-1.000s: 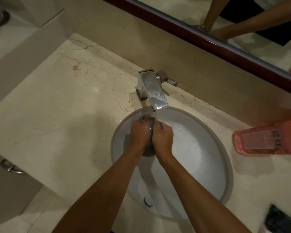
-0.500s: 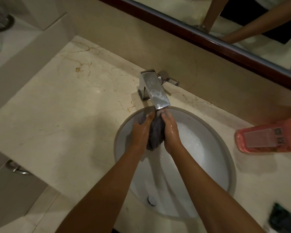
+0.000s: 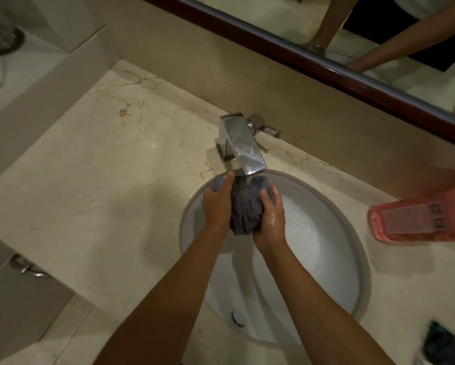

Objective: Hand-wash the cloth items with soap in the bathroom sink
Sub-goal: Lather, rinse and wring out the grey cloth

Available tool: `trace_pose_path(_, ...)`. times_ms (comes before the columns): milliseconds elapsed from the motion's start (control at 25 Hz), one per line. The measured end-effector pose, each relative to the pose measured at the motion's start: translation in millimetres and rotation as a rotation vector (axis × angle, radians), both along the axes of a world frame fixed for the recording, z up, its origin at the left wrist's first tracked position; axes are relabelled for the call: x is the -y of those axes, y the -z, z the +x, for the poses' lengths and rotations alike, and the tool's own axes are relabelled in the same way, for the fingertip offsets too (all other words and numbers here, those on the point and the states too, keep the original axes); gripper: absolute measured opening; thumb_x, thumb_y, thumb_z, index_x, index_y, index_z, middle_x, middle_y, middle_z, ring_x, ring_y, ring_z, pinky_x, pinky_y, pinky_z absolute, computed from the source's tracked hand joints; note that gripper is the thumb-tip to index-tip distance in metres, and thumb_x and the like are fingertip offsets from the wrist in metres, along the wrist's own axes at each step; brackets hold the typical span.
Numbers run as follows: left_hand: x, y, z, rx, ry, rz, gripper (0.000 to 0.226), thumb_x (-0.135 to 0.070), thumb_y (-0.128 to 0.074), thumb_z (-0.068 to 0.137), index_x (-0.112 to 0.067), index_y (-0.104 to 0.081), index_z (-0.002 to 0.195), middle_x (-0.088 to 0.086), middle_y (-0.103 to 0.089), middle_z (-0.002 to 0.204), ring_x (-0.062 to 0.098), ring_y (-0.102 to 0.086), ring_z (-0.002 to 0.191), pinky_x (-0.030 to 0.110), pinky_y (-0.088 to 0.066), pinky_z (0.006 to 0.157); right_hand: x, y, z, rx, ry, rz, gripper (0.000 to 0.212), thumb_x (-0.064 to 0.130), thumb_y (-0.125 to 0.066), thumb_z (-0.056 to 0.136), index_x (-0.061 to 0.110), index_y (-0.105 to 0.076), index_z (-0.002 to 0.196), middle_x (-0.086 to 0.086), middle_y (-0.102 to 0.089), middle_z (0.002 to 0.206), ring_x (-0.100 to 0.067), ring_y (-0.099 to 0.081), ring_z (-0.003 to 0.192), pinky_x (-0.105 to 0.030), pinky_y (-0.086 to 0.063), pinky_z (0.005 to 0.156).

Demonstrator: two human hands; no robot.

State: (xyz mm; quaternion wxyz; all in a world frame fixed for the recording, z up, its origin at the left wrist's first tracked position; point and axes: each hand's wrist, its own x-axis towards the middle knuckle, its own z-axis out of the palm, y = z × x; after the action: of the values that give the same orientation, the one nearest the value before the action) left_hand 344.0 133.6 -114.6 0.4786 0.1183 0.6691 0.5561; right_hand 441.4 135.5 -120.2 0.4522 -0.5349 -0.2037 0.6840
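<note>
Both hands have parted since a second ago, when they were pressed tight together over the bundle; now more of the grey cloth (image 3: pixel 243 209) shows between them, bunched into a wet lump directly under the spout of the faucet (image 3: pixel 243 144). Her or his left hand (image 3: pixel 218 204) curls round the cloth's left side, thumb up by the spout, and the right hand (image 3: pixel 271 214), glistening wet, grips the right side. A thin stream seems to fall from the spout onto the top of the cloth, though in this dim light I cannot be sure the water is running.

Suds lie white in the right half of the sink (image 3: pixel 347 259), so soap looks already applied, and the pink bottle (image 3: pixel 421 214) lies on its side on the marble surface (image 3: pixel 102 193), well apart from the hands. I judge this to be mid-wash: scrubbing or rinsing this one piece. Wringing it out is left, and something dark at the lower right edge (image 3: pixel 447 343) may be another item waiting.
</note>
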Motion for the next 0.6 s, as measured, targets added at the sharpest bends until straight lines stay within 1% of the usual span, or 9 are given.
trace_pose_path(80,-1,4,4,-0.059,-0.002,-0.032,0.041,-0.051,-0.059,0.094,-0.013,-0.069,0.107,0.008,-0.075,0.102,0.022,-0.072,0.095,0.042,-0.060,0.088,4,-4,0,0.107,-0.043,0.098,0.024,0.013,-0.055,0.102,0.020,-0.062,0.123,-0.008,-0.068,0.123,-0.021,-0.068,0.112,-0.037,-0.057,0.093)
trace_pose_path(160,-2,8,8,-0.056,0.038,-0.045,0.056,-0.061,-0.054,0.085,-0.018,-0.063,0.119,0.006,-0.073,0.108,0.022,-0.071,0.100,0.049,-0.057,0.093,8,-8,-4,0.233,-0.081,0.138,0.018,0.013,-0.054,0.102,0.020,-0.068,0.110,-0.003,-0.072,0.108,-0.015,-0.070,0.100,-0.029,-0.059,0.085)
trace_pose_path(200,-3,11,10,-0.045,0.077,-0.051,0.052,-0.060,-0.053,0.086,-0.020,-0.063,0.117,0.006,-0.073,0.106,0.024,-0.071,0.099,0.051,-0.056,0.094,9,-10,-7,0.302,-0.086,0.156,0.016,0.015,-0.054,0.102,0.021,-0.069,0.102,-0.001,-0.072,0.100,-0.015,-0.070,0.094,-0.027,-0.059,0.081)
trace_pose_path(280,-1,11,13,-0.015,0.137,-0.052,0.035,-0.050,-0.052,0.096,-0.020,-0.067,0.103,0.009,-0.074,0.097,0.028,-0.072,0.094,0.051,-0.057,0.093,10,-9,-14,0.445,-0.075,0.173,0.018,0.025,-0.056,0.102,0.021,-0.070,0.091,0.000,-0.070,0.086,-0.014,-0.069,0.083,-0.025,-0.058,0.073)
trace_pose_path(360,3,12,16,0.080,0.121,-0.057,0.039,-0.043,-0.049,0.104,-0.012,-0.072,0.097,0.014,-0.075,0.092,0.030,-0.073,0.090,0.043,-0.058,0.087,8,-2,-19,0.558,-0.032,0.160,0.030,0.032,-0.059,0.100,0.019,-0.065,0.075,0.003,-0.064,0.069,-0.008,-0.062,0.064,-0.023,-0.052,0.059)
trace_pose_path(440,5,16,18,0.095,0.098,-0.034,0.046,-0.042,-0.050,0.105,-0.004,-0.073,0.093,0.018,-0.074,0.087,0.033,-0.072,0.086,0.044,-0.057,0.081,3,3,-21,0.672,-0.014,0.099,0.039,0.034,-0.060,0.100,0.020,-0.058,0.063,0.006,-0.055,0.057,-0.007,-0.052,0.053,-0.025,-0.044,0.053)
trace_pose_path(480,5,17,17,0.051,0.105,-0.034,0.046,-0.042,-0.052,0.104,-0.006,-0.073,0.086,0.016,-0.074,0.082,0.033,-0.072,0.082,0.045,-0.057,0.079,0,5,-21,0.694,-0.014,0.051,0.041,0.035,-0.060,0.099,0.020,-0.057,0.061,0.005,-0.054,0.056,-0.008,-0.051,0.053,-0.027,-0.042,0.054)
trace_pose_path(560,2,12,16,-0.035,0.122,-0.056,0.045,-0.040,-0.055,0.103,-0.015,-0.067,0.068,0.006,-0.069,0.066,0.028,-0.069,0.071,0.045,-0.056,0.074,-13,10,-18,0.723,-0.043,-0.022,0.038,0.035,-0.061,0.098,0.019,-0.062,0.063,0.002,-0.059,0.061,-0.013,-0.055,0.059,-0.028,-0.043,0.059)
trace_pose_path(600,2,9,18,-0.070,0.133,-0.065,0.043,-0.037,-0.055,0.104,-0.017,-0.066,0.067,0.003,-0.068,0.065,0.025,-0.068,0.070,0.043,-0.056,0.074,-19,13,-17,0.767,-0.144,-0.055,0.032,0.034,-0.062,0.098,0.018,-0.066,0.070,0.000,-0.064,0.068,-0.017,-0.060,0.066,-0.028,-0.045,0.063)
